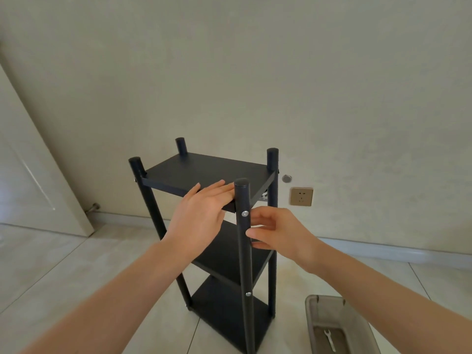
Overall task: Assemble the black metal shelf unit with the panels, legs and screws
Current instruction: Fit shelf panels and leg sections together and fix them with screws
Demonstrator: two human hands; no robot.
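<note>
At centre frame, the left hand (pixel 201 213) lies flat, fingers straight, pressing on the front edge of the top panel (pixel 204 172) of the black shelf unit (pixel 224 251). Just to its right, the right hand (pixel 275 232) loosely curls its fingers round the nearest leg (pixel 244 251), below a silver screw (pixel 245 213). The unit stands upright on the tiled floor (pixel 63 264), three panels and four legs joined. Assembly looks nearly complete; this seems a steadying or checking step. Next probably calls for tightening with the small wrench (pixel 329 339) lying in the grey tray (pixel 310 325), lower right.
</note>
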